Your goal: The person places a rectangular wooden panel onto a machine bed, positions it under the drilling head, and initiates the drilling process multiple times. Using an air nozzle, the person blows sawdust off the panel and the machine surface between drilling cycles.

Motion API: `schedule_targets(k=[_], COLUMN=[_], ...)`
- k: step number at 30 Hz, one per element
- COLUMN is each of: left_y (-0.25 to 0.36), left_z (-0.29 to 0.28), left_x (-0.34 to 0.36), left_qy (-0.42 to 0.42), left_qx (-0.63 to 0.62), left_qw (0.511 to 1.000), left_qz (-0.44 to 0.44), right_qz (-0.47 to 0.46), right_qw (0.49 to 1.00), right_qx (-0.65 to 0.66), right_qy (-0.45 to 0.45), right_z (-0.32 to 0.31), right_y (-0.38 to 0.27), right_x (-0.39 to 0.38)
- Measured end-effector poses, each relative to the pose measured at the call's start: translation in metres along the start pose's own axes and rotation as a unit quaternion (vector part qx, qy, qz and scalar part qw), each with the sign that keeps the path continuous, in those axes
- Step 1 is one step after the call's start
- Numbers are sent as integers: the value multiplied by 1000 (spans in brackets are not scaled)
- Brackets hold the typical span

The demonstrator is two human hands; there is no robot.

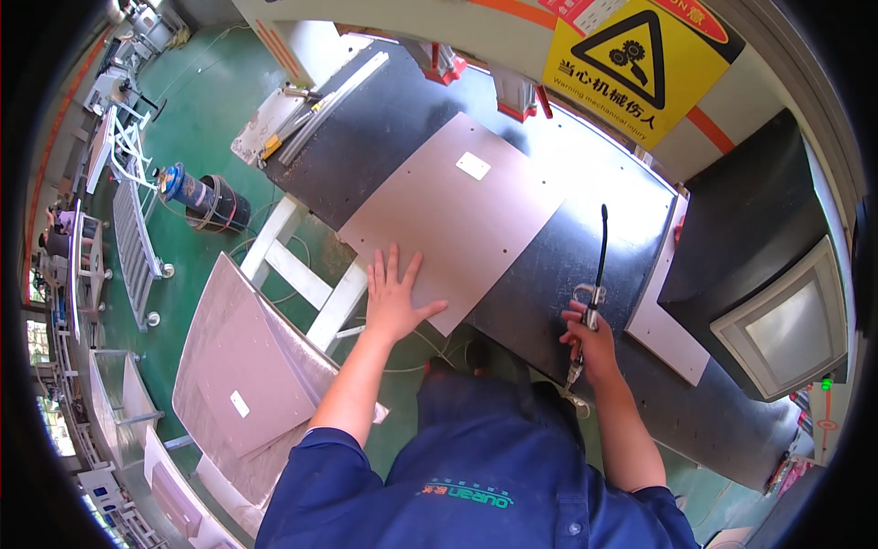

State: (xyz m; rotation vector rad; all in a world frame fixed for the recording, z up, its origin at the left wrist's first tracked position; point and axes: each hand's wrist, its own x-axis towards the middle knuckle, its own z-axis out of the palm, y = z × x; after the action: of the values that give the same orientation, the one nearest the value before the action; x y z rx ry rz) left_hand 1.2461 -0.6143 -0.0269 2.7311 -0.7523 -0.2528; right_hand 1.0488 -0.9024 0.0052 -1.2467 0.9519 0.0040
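My left hand [397, 299] rests flat near the close corner of a pinkish-brown panel [457, 215], its fingers spread. The panel lies on a black machine table [540, 316] and carries a small white label [473, 166] toward its far end; a few small holes show near its edges. In my right hand [590, 343] is an air blow gun [591, 309], held over the table to the right of the panel. Its long thin black nozzle [604, 242] points away from me, and a hose hangs from its lower end.
At left, a cart [206, 366] bears a stack of similar panels [265, 389]. Metal rods [338, 101] and tools lie on the table's far left corner. A machine beam with a yellow warning sign [640, 69] spans the far side. A monitor [786, 320] stands at right.
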Motion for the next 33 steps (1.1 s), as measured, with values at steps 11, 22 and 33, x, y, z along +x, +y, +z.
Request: schedule_targets(k=[11,22,33], left_y=[14,-23,-33], left_z=[13,11,-4], left_x=[125,206,220], left_qy=[144,182,121], left_qx=[46,42,38], left_qw=[988,982,991], left_qz=[-26,36,35], right_qz=[-25,114,-11], right_qw=[999,922,946], right_qx=[-20,-357,-314], right_qy=[9,-98,-77], right_z=[2,50,72], right_y=[-17,-84,-120], right_x=[-45,-51,-20])
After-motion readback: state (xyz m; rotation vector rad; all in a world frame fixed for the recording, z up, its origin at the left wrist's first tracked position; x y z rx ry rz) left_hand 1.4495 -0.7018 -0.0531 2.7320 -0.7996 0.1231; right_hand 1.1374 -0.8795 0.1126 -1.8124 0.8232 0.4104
